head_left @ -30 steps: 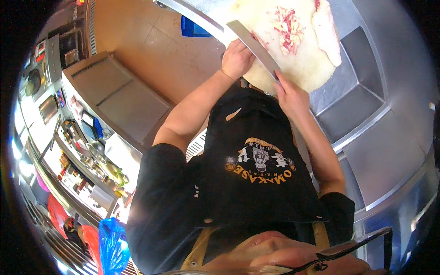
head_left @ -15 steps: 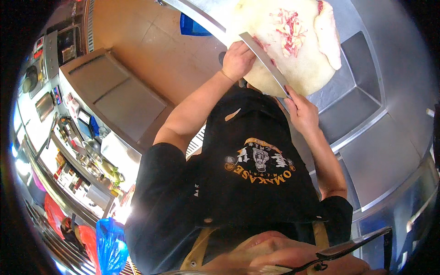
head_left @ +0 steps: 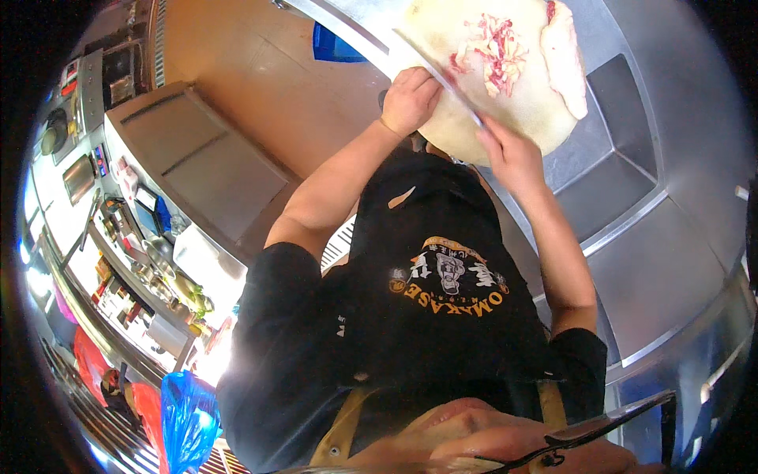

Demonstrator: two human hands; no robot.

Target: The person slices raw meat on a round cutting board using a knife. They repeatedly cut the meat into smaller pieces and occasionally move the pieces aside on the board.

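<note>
A long-bladed knife (head_left: 439,73) slants over a round, pale cutting board (head_left: 545,134), its handle wrapped by my right hand (head_left: 512,154). My left hand (head_left: 412,99) is at the board's left edge with its fingers curled down beside the blade. What lies under those fingertips is hidden by the hand and knife. Just past the blade are small red scraps of meat (head_left: 456,65). A pile of thin red-and-pale meat strips (head_left: 502,55) rests at the board's middle. Along the right rim lies a thick, pale slab of meat (head_left: 564,67) with a red end.
The board stands over a steel sink (head_left: 608,189), with a metal counter (head_left: 671,268) to the right. At left are a brown cabinet-like unit (head_left: 205,162) and a crowded counter of kitchenware (head_left: 150,253). A blue bin (head_left: 335,43) sits on the floor; a blue plastic bag (head_left: 189,423) hangs lower left.
The knife and my right hand have moved away from me, and the tip now reaches farther up and left. Red scraps by the blade have shifted. My left hand has barely moved.
</note>
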